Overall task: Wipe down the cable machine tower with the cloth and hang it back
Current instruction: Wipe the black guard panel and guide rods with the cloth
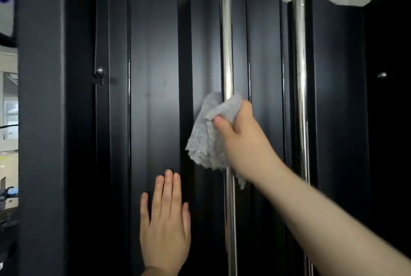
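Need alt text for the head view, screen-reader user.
The right hand grips a grey cloth around a chrome guide rod of the black cable machine tower. The left hand rests flat and open on a panel below.

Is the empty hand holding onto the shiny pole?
No, the left hand lies flat and open on the black panel, apart from the shiny pole, which the right hand wipes with the cloth.

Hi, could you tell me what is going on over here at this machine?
A person is wiping down a black cable machine tower. The right hand grips a grey cloth wrapped around the nearer chrome guide rod. The left hand is open, palm flat against a dark panel lower down. A second chrome rod stands to the right, untouched by either hand.
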A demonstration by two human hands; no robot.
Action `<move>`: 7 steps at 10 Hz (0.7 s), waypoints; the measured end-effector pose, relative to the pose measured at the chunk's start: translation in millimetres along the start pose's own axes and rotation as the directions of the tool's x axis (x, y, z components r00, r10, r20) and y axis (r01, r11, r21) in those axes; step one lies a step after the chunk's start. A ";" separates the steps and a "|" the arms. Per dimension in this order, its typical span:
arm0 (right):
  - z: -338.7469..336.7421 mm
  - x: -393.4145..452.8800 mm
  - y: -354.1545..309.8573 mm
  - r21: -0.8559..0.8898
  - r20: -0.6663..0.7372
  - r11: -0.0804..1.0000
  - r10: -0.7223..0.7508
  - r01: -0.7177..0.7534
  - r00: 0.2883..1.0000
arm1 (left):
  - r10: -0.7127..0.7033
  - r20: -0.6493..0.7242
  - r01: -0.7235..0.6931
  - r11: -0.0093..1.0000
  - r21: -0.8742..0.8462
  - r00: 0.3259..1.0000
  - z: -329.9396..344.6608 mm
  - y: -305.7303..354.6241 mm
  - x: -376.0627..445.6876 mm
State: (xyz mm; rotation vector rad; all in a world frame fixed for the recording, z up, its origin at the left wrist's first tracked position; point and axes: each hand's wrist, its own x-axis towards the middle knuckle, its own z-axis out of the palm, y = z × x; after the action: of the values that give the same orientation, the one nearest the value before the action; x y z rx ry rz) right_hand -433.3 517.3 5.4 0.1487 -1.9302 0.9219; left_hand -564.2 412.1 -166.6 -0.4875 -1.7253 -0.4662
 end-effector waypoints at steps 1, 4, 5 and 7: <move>26.9 -68.3 22.8 -0.114 -0.141 0.990 0.066 -0.083 0.988 | 0.017 -0.030 -0.016 1.000 0.013 0.999 1.5 0.3 0.2; -29.2 51.3 -44.3 -0.131 0.027 0.990 -0.047 0.050 0.999 | 0.022 -0.080 -0.016 0.997 0.075 0.997 10.6 -3.4 2.5; -10.5 34.9 -29.1 -0.088 -0.076 0.993 -0.087 0.080 0.993 | 0.026 -0.105 -0.019 0.998 0.068 0.994 7.9 -2.5 2.6; 33.0 -76.6 19.4 0.042 -0.114 0.998 0.051 -0.047 0.992 | 0.027 -0.094 -0.023 0.999 0.047 0.995 7.3 -0.5 -1.9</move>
State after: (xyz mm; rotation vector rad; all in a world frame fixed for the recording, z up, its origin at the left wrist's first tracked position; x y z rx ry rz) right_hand -424.6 489.1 -75.0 0.0698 -1.8176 0.9803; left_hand -570.1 415.5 -169.9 -0.4472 -1.6336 -0.4243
